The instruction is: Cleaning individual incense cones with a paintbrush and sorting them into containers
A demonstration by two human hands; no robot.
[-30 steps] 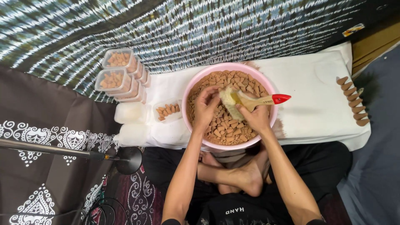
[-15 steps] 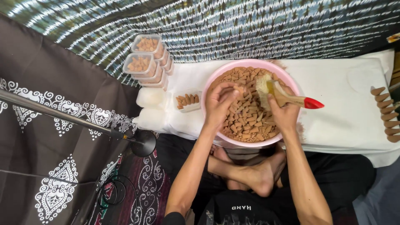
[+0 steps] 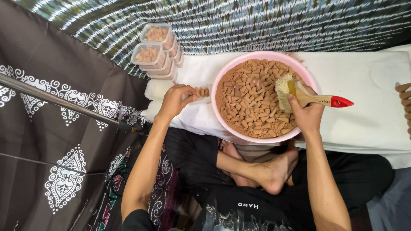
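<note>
A pink basin (image 3: 222, 77) full of brown cone-shaped pieces (image 3: 252, 98) sits on a low white-covered table (image 3: 364, 102). My right hand (image 3: 307, 113) grips a wooden paintbrush (image 3: 312, 99) with a red handle tip, its bristles resting on the pieces inside the basin. My left hand (image 3: 174, 100) is left of the basin, over a small clear tray (image 3: 202, 92) that holds a few cones; its fingers are closed at the tray, and I cannot tell if they pinch a cone.
Stacked clear lidded boxes (image 3: 150, 55) of cones stand at the table's far left. Two white blocks (image 3: 155, 90) lie beside the tray. More cones (image 3: 404, 92) line the right edge. A metal stand pole (image 3: 64, 102) crosses at left. My crossed legs sit below the table.
My left hand has left the basin and moved left to the small tray. The right hand with the brush stayed in the basin. The view has shifted, so everything sits further right.
</note>
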